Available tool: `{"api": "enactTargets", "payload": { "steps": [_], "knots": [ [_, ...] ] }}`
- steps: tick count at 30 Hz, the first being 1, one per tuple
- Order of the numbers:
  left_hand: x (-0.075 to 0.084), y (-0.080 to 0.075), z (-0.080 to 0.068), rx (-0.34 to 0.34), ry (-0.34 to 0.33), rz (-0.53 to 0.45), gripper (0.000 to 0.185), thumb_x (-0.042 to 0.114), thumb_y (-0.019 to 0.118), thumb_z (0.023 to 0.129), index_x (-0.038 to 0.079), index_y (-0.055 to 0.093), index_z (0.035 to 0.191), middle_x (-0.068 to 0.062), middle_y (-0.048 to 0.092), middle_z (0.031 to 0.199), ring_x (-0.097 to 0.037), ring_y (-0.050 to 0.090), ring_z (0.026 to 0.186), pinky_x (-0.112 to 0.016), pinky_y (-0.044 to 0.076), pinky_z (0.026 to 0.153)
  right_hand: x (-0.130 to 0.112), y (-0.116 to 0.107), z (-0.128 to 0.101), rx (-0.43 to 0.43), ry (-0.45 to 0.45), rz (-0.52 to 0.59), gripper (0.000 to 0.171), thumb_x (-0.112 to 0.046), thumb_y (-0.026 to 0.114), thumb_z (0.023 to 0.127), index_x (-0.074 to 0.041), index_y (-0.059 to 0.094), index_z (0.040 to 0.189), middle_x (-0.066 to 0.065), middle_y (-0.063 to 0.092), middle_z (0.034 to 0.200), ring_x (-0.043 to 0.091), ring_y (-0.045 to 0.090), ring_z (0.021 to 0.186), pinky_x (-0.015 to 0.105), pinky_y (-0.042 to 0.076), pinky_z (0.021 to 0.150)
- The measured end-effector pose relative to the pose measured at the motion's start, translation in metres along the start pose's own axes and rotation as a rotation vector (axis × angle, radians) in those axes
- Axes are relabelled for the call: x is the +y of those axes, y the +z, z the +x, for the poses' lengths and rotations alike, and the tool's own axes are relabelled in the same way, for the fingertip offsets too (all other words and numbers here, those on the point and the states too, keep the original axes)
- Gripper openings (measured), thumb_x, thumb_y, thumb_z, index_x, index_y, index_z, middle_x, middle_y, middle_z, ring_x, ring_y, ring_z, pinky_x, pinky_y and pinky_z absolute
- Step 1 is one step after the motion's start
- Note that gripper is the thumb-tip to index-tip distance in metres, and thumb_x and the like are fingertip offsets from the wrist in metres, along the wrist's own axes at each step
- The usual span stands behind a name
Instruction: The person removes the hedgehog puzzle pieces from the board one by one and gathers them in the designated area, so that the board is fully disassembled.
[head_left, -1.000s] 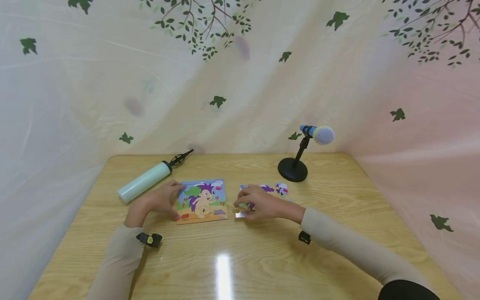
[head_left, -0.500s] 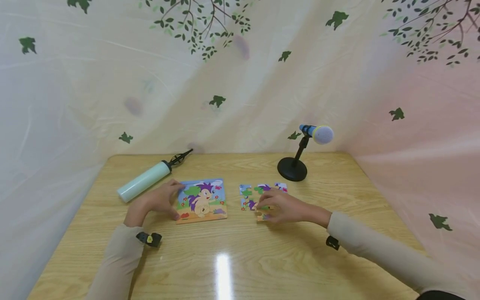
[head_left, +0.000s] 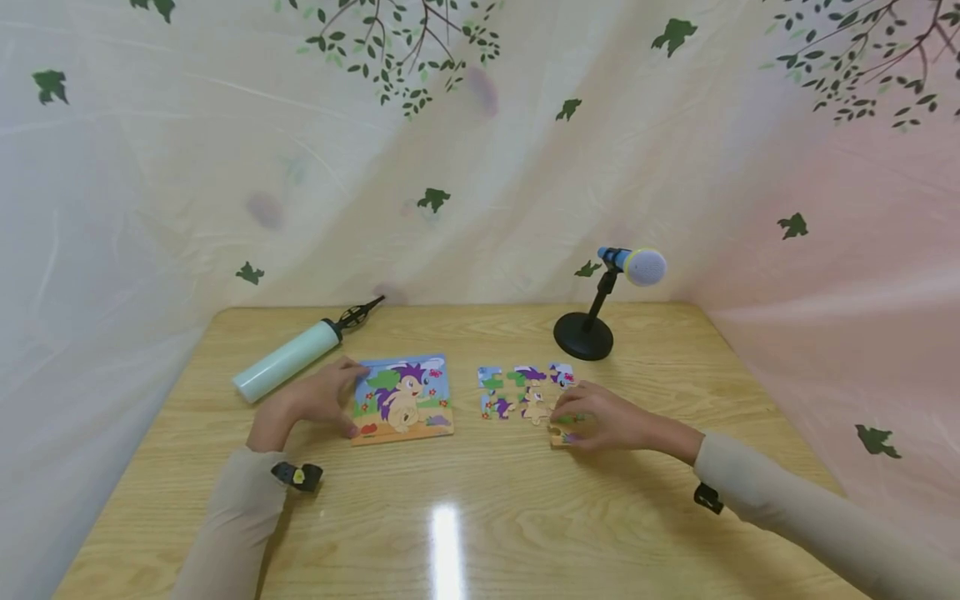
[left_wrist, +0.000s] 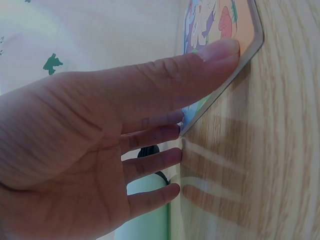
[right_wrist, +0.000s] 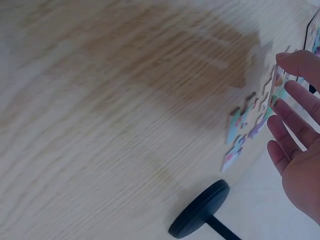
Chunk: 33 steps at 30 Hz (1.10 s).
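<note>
The square picture board [head_left: 411,400], printed with a purple-spined hedgehog, lies flat left of the table's middle. Along its left edge my left hand [head_left: 318,398] rests; in the left wrist view the thumb [left_wrist: 165,80] lies on the board's near corner and the other fingers are nearly straight. To the board's right, several jigsaw pieces [head_left: 534,404] lie in loose rows with gaps between them. My right hand [head_left: 611,418], at the near right of these rows, pinches a jigsaw piece [right_wrist: 274,87] that stands tilted. The fingers partly hide that piece and its neighbours.
A pale green hand pump [head_left: 288,360] with a black nozzle lies behind my left hand. A blue toy microphone [head_left: 633,265] on a black stand [head_left: 583,336] is behind the pieces. The wooden table [head_left: 375,517] meets a leaf-printed curtain [head_left: 487,167] at its back.
My right hand has moved rightward along the near side of the pieces, uncovering those on the left, and now pinches the piece at the near right. The left hand and board have stayed put.
</note>
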<state>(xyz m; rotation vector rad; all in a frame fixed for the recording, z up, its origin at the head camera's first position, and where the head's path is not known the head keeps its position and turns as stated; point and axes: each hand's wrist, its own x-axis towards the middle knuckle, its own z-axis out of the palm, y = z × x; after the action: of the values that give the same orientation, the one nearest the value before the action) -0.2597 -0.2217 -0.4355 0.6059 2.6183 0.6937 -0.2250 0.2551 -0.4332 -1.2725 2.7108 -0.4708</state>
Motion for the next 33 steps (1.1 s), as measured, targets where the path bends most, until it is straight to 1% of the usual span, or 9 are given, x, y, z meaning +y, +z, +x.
{"api": "enactTargets", "payload": {
  "steps": [6, 12, 16, 23, 29, 33],
  "knots": [
    [0.000, -0.001, -0.001, 0.001, 0.010, 0.005, 0.102, 0.022, 0.092, 0.072, -0.005, 0.037, 0.153, -0.029, 0.038, 0.150, -0.051, 0.034, 0.142, -0.067, 0.029, 0.120, 0.002, -0.001, -0.011, -0.029, 0.040, 0.018, 0.029, -0.016, 0.078, 0.088, -0.014, 0.074, 0.117, 0.001, 0.069, 0.120, 0.019, 0.056, 0.109, 0.040, 0.055, 0.091],
    [-0.001, 0.000, -0.002, 0.009, 0.015, 0.008, 0.102, 0.022, 0.092, 0.071, -0.005, 0.037, 0.153, -0.029, 0.039, 0.149, -0.052, 0.035, 0.141, -0.068, 0.029, 0.119, 0.004, 0.003, -0.015, -0.013, 0.003, 0.003, 0.031, -0.016, 0.079, 0.087, -0.013, 0.074, 0.117, 0.002, 0.069, 0.119, 0.018, 0.056, 0.107, 0.038, 0.055, 0.089],
    [-0.001, 0.000, -0.003, 0.009, 0.021, 0.014, 0.102, 0.022, 0.092, 0.071, -0.006, 0.038, 0.153, -0.030, 0.040, 0.148, -0.052, 0.035, 0.140, -0.068, 0.030, 0.118, 0.004, 0.005, -0.015, -0.012, -0.013, 0.000, 0.031, -0.016, 0.080, 0.086, -0.014, 0.074, 0.117, 0.001, 0.069, 0.119, 0.018, 0.056, 0.107, 0.038, 0.055, 0.089],
    [-0.001, 0.001, -0.001, 0.000, 0.002, 0.008, 0.101, 0.023, 0.091, 0.074, -0.004, 0.037, 0.154, -0.028, 0.038, 0.151, -0.051, 0.034, 0.142, -0.068, 0.030, 0.119, 0.004, 0.007, -0.015, -0.035, 0.001, -0.026, 0.033, -0.016, 0.082, 0.084, -0.015, 0.074, 0.116, 0.002, 0.069, 0.119, 0.020, 0.057, 0.109, 0.041, 0.055, 0.092],
    [0.000, 0.000, 0.000, -0.002, 0.011, 0.012, 0.100, 0.023, 0.091, 0.074, -0.004, 0.037, 0.154, -0.028, 0.038, 0.150, -0.050, 0.036, 0.141, -0.068, 0.030, 0.119, 0.003, 0.008, -0.017, -0.043, 0.013, -0.021, 0.033, -0.015, 0.082, 0.084, -0.014, 0.074, 0.116, 0.002, 0.070, 0.118, 0.021, 0.058, 0.109, 0.042, 0.054, 0.093],
    [0.000, -0.001, -0.001, 0.001, 0.024, 0.021, 0.100, 0.023, 0.091, 0.074, -0.006, 0.037, 0.153, -0.028, 0.040, 0.148, -0.048, 0.039, 0.137, -0.068, 0.031, 0.118, 0.003, 0.007, -0.018, -0.049, 0.017, -0.016, 0.033, -0.015, 0.081, 0.085, -0.013, 0.074, 0.117, 0.002, 0.069, 0.118, 0.021, 0.058, 0.109, 0.043, 0.054, 0.093]
  ]
}}
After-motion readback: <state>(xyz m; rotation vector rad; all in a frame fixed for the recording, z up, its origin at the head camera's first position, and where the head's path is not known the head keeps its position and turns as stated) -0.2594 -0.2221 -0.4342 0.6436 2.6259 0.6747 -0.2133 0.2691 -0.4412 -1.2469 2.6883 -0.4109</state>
